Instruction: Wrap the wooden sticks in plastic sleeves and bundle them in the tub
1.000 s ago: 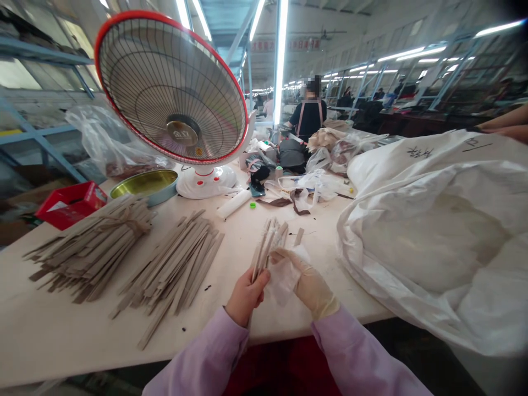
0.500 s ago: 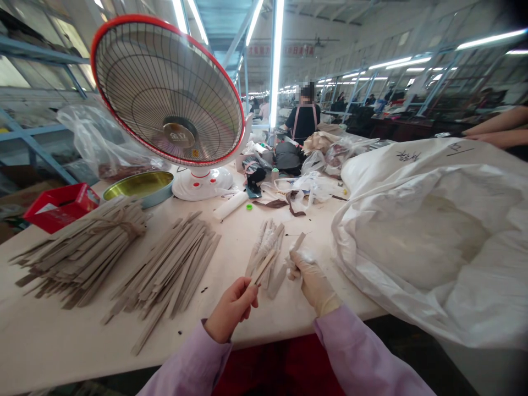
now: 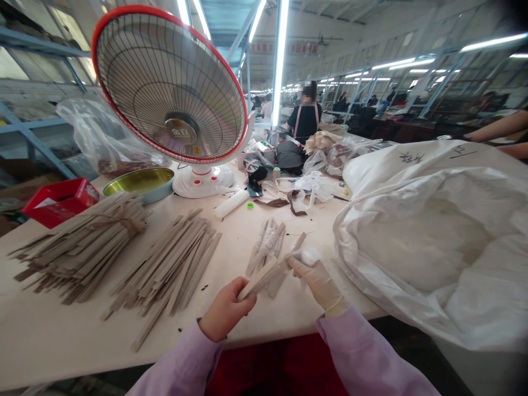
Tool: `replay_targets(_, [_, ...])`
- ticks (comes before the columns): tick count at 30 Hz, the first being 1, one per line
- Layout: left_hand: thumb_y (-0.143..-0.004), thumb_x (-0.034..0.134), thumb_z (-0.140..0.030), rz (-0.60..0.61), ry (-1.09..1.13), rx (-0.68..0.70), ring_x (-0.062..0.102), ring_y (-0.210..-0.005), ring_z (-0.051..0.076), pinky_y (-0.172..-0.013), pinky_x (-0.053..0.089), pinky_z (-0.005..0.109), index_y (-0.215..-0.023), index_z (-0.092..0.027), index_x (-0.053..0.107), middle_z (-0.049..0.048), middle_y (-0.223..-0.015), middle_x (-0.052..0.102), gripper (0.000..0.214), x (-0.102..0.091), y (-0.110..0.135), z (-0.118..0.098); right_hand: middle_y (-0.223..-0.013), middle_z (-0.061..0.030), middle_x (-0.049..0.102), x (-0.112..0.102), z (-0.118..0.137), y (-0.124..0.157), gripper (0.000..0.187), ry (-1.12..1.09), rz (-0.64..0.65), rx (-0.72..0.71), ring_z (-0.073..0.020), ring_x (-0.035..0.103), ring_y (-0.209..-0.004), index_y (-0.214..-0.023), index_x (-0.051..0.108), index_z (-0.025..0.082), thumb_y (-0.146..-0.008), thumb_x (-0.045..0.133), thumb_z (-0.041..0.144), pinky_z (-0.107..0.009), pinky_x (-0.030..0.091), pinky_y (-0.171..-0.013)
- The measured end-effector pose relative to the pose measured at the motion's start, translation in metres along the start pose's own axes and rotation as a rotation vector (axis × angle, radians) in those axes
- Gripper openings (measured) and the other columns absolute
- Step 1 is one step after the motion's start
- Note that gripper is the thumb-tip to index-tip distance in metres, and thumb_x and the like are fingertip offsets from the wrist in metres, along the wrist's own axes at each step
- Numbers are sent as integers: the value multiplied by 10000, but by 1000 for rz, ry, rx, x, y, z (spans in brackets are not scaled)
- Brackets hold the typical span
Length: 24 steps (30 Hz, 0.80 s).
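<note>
A flat beige strip (image 3: 264,276) is pinched in my bare left hand (image 3: 229,308) and slants up to the right. My right hand (image 3: 319,283), in a pale glove, has its fingers closed at the far end of that strip. A tuft of white fluff (image 3: 310,255) shows beside the gloved fingers; whether they also hold it I cannot tell. Below the held strip, another strip (image 3: 277,285) lies on the table. Just beyond are several strips with white fluff around them (image 3: 266,245).
Loose strips (image 3: 169,264) and a tied bundle of strips (image 3: 91,247) lie left on the table (image 3: 61,341). Behind stand a red-rimmed fan heater (image 3: 202,179), a round tin (image 3: 159,187) and a red box (image 3: 61,201). A large white sack (image 3: 383,220) fills the right; a person's arm (image 3: 495,126) is beyond.
My gloved right hand has come to the strip's far end, with its fingers now on it. The strip in my left hand shows more of its length and lies flatter.
</note>
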<state>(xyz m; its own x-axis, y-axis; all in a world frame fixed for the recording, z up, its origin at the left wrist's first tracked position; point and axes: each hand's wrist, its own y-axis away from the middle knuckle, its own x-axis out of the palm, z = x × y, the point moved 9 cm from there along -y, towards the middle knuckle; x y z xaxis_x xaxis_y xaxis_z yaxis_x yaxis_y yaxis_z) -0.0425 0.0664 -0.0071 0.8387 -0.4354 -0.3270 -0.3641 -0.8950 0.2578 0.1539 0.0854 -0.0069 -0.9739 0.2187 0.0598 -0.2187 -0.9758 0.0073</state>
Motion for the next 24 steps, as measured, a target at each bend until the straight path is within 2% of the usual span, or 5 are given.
replay_targets(7, [-730,508,-307,-11,-6,106,447,-479,92,-500,364,216,-759,-180,489,-56,-542,504,132,7,-10,-8,-561,12,559,37,-20,15,267,-102,128,115,-108,444,-487,-711,640,159,-588,735,376,-235,324,-435])
replay_targets(11, [-794,450,-410,115,47,63,437,-421,85,-441,343,206,-818,-175,483,-51,-531,510,238,22,-11,5,-502,42,490,31,-12,16,250,-137,59,91,-95,411,-486,-612,592,169,-609,718,385,-236,338,-472])
replay_targets(16, [-824,405,-426,-111,34,130,332,-384,64,-413,283,194,-666,-196,413,-80,-464,409,279,7,-10,1,-544,21,525,41,-5,26,228,-120,96,68,-115,441,-529,-676,647,180,-645,690,402,-247,353,-498])
replay_targets(19, [-817,413,-441,-57,51,101,308,-370,64,-398,260,194,-682,-200,403,-88,-449,397,277,11,-7,5,-509,32,492,44,-10,25,284,-141,175,143,-91,394,-474,-754,670,169,-622,707,417,-230,302,-436])
replay_targets(24, [-818,415,-431,-41,34,95,315,-383,66,-416,263,196,-660,-200,400,-84,-455,399,280,16,-8,6,-444,73,365,20,-15,16,301,-417,-100,133,-53,295,-397,-630,595,170,-649,671,460,-205,217,-373])
